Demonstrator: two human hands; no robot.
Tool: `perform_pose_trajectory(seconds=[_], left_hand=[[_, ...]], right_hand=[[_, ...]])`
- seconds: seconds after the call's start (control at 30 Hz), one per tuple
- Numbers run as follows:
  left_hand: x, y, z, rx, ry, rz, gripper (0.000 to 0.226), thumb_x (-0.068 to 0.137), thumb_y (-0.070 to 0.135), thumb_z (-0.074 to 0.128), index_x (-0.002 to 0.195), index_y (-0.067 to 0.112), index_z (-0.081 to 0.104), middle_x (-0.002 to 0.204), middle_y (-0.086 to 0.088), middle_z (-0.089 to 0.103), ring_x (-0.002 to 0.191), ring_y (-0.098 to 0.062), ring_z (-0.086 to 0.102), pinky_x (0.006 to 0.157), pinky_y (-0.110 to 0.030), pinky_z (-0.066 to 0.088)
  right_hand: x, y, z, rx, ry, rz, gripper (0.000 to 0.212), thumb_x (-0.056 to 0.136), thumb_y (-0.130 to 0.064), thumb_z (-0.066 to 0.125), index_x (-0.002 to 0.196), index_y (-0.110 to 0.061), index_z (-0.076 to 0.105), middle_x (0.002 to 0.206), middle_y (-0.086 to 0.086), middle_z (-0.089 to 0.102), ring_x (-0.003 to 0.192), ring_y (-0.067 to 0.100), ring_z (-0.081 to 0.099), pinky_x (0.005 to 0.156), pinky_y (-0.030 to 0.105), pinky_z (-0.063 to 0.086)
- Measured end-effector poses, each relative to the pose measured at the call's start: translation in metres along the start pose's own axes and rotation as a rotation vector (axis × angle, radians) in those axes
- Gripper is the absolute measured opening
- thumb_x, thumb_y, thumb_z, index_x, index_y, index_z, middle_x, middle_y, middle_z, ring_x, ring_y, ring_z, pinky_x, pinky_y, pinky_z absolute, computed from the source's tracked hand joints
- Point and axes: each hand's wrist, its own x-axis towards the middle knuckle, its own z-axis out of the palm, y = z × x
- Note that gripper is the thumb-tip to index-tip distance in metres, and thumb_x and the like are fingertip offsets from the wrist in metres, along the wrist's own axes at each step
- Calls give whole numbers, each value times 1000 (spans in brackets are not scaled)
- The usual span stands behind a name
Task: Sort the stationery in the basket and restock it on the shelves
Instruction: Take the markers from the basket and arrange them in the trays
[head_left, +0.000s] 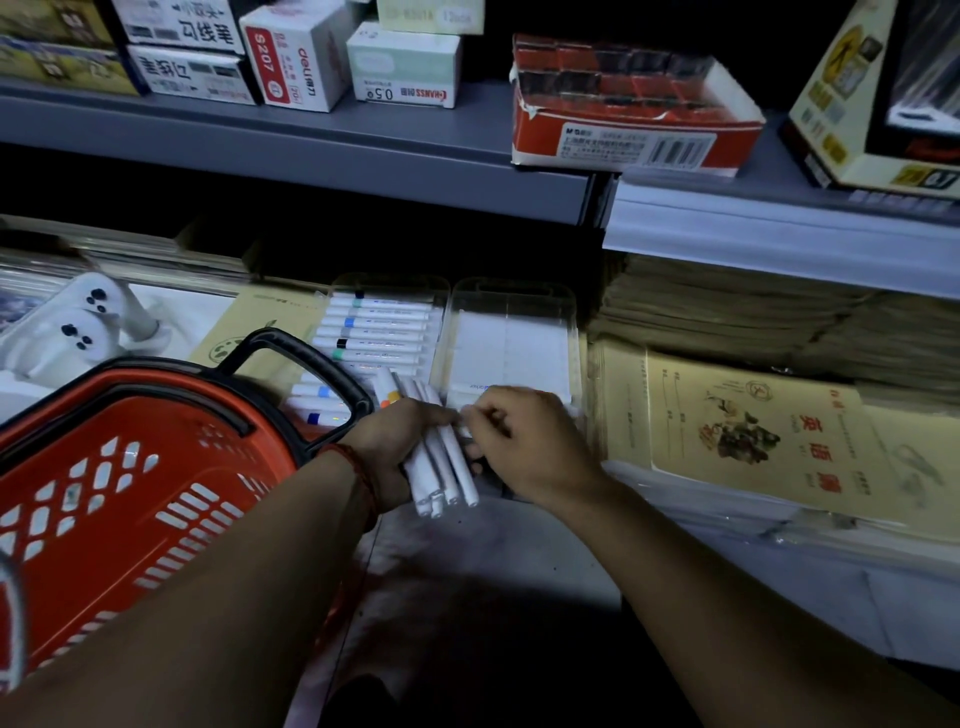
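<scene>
So left hand (390, 448) grips the markers (448, 467), right hand (524, 441) pinches one: lay it flat in the case (511, 291), 12 o'clock.

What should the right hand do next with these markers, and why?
Probably pull one marker free and lay it in the open clear case: the left hand grips the marker bundle, the right hand pinches at it, and the case's right half looks empty.

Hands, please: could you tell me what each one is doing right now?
Left hand: gripping a bundle of white markers.
Right hand: apparently pinching one marker of that bundle.
</scene>
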Motion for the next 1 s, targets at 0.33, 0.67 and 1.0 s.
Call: perform_pose_trajectory(seconds=[0.33,0.67,1.0], left_hand=[[-1,1,3,-64,-13,-22,26,104,13,45,102,-3,64,93,-24,72,86,-35,71,83,-46,59],[4,2,7,-82,114,-62,14,103,10,49,111,3,58,102,-19,62,79,-27,65,66,-42,53],[-8,-1,2,-12,129,-157,19,101,4,50,86,2,60,85,-14,60,76,-24,61,70,-44,52]], right_hand=[[13,-25,-12,760,-139,510,10,86,5,72,95,3,69,72,11,71,51,11,67,46,21,53],[48,33,-23,-341,41,83,27,95,-6,60,117,-15,74,116,2,68,106,28,64,87,39,53],[39,44,-5,-541,67,5,35,76,3,64,97,-21,77,100,-2,73,87,28,69,69,35,57]])
